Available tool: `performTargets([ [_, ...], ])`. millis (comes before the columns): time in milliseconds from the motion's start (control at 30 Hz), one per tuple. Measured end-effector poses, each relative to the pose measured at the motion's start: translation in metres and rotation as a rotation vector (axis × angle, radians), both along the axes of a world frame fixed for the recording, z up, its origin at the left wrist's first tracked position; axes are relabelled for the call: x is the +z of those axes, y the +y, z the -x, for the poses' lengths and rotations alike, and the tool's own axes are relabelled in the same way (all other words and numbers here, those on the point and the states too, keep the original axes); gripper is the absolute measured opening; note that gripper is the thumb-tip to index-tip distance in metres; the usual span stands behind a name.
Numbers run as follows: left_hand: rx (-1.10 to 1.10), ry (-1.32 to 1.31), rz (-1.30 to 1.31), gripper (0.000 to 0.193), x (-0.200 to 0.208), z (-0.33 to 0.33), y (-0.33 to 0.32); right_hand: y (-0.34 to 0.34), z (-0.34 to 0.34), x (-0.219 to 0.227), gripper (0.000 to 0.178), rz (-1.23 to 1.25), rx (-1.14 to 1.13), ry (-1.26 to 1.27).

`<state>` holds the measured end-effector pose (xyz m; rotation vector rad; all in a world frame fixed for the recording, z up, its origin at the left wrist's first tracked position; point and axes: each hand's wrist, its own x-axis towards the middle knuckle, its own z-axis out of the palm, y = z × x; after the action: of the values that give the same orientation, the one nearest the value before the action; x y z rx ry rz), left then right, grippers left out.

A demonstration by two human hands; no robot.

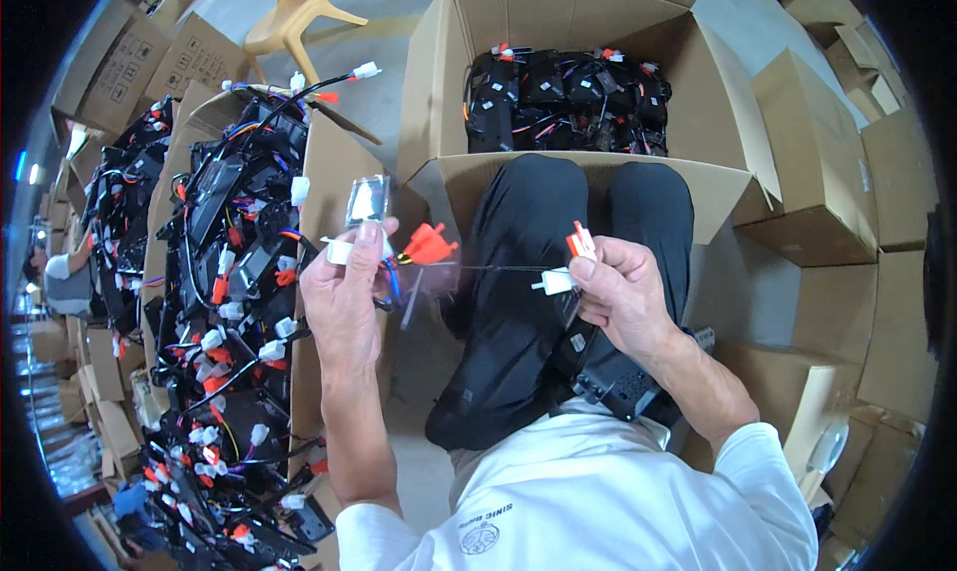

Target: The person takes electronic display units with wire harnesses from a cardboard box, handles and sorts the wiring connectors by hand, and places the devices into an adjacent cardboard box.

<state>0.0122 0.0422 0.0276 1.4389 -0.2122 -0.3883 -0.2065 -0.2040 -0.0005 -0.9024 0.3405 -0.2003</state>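
Note:
Over my lap, my left hand [344, 287] pinches a white plug connector [339, 251] with thumb and fingers. A shiny silver rectangular piece [368, 200] rises above that thumb; its attachment cannot be made out. Beside the same hand are orange-red connectors [427, 244] and blurred coloured wires. My right hand [628, 292] is closed on a white connector [556, 281], with a red-and-white connector [580, 240] at its fingertips. A thin dark line stretches between the hands. Below my right hand, a black plastic box-shaped unit [610, 380] rests on my lap.
An open carton [598, 175] beyond my knees holds rows of black wired units [558, 82]. Left of me, another carton [334, 172] is heaped with similar units [224, 222] and loose connectors. Stacked cartons [812, 152] stand at right; a yellow plastic chair [289, 12] stands far left.

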Motion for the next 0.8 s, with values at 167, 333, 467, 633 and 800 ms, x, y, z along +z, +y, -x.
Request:
performTargets([
  [167, -0.08, 0.044, -0.003, 0.034, 0.005, 0.01, -0.009, 0.013, -0.001, -0.001, 0.034, 0.259, 0.113, -0.002],
  [333, -0.022, 0.113, 0.084, 0.033, 0.001, -0.005, 0.001, -0.013, 0.0, 0.002, 0.03, -0.034, -0.03, 0.098],
  [467, -0.059, 0.054, -0.147, 0.034, 0.002, 0.011, -0.002, -0.012, 0.002, 0.0, 0.035, 0.002, -0.016, 0.064],
  [633, -0.171, -0.236, -0.246, 0.039, -0.008, 0.041, -0.003, 0.005, -0.007, -0.001, 0.041, 0.368, 0.189, 0.218],
  [800, -0.134, -0.082, -0.019, 0.042, -0.006, 0.06, 0.003, 0.022, -0.025, 0.031, 0.039, 0.924, 0.367, 0.058],
])
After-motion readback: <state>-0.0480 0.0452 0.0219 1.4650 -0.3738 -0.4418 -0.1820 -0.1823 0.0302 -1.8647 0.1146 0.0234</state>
